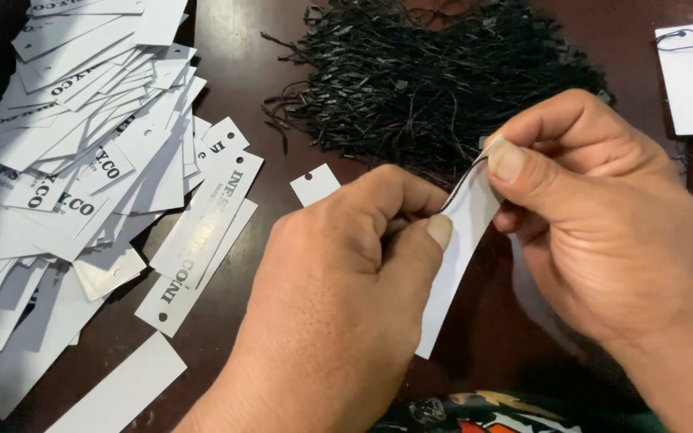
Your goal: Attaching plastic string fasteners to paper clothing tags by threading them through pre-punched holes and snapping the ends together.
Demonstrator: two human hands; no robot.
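Note:
My left hand [338,297] and my right hand [595,224] meet over the dark wooden table [234,88]. Between them is one long white paper tag [459,256], hanging edge-on. My right thumb and forefinger pinch its top end. My left thumb and fingers press on its upper part from the left. A thin black string seems to run at the tag's top, but it is mostly hidden by my fingers.
A loose heap of white paper tags [82,144] with punched holes covers the left side. A bundle of black string loops [435,72] lies at the back centre. White tags with black strings attached [691,80] lie at the right edge.

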